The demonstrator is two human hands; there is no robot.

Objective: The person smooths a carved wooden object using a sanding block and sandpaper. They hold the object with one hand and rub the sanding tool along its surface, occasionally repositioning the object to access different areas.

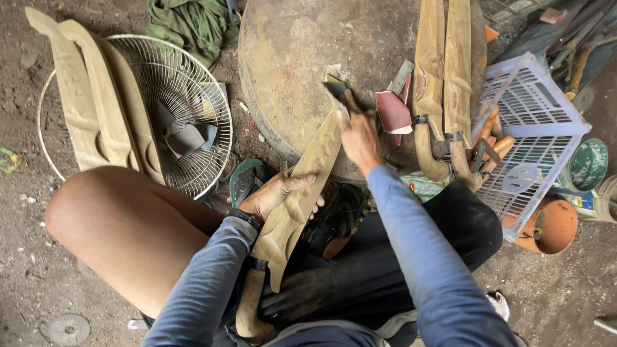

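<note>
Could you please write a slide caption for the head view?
Left hand grips a carved wooden sheath propped on a round block; right hand works its tip with a small tool.

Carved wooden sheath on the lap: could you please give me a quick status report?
Left hand grips the carved wooden sheath mid-length. Right hand holds a small tool at its upper end. Sheath leans on the round wooden block; nothing blocking.

The lower end of the carved wooden sheath (302, 193) is hidden behind the left sleeve (205, 289). The tool (339, 90) in the right hand (360, 138) is motion-blurred; its type cannot be determined. Two finished sheaths (443, 71) are cut off by the top edge.
</note>
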